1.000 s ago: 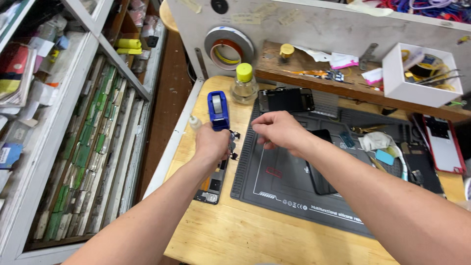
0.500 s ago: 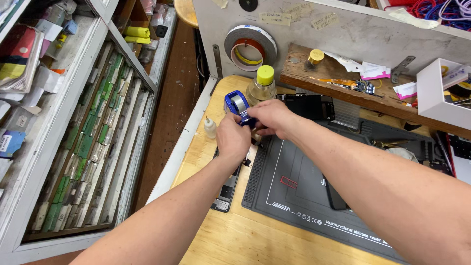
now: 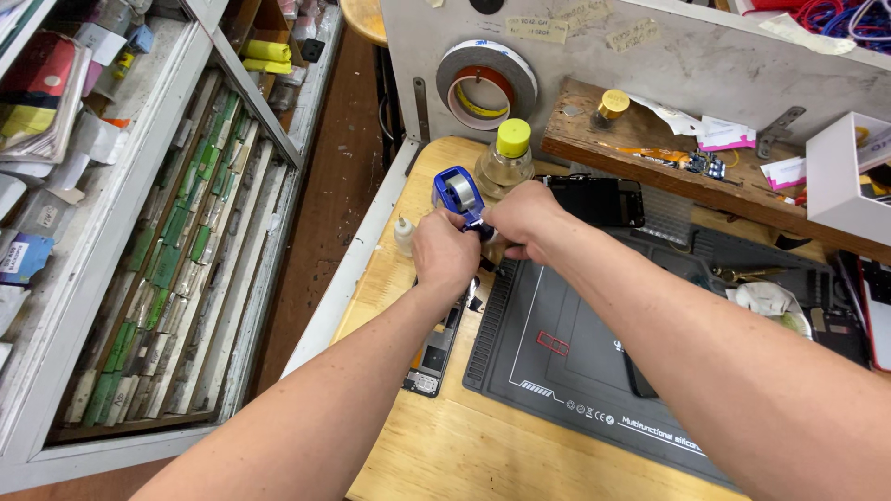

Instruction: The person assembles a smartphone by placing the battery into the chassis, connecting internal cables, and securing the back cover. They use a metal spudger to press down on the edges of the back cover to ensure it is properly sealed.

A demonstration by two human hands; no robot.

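Note:
My left hand (image 3: 445, 252) and my right hand (image 3: 525, 219) meet over the left edge of a wooden bench, both gripping a small blue tape dispenser (image 3: 457, 193) with a grey roll in it. The dispenser stands up above my knuckles. Under my hands lies a dark phone frame (image 3: 431, 360), partly hidden by my left wrist. What my fingertips pinch below the dispenser is hidden.
A dark grey work mat (image 3: 594, 371) covers the bench to the right. Behind my hands stand a yellow-capped bottle (image 3: 506, 160), a small white dropper bottle (image 3: 404, 236) and a black phone (image 3: 603, 200). Tape rolls (image 3: 486, 85) hang on the back panel. Shelves of parts (image 3: 176, 250) fill the left.
Both hands stayed together on the blue dispenser while the view shifted and closed in. The right hand has wrapped closer around the dispenser's base.

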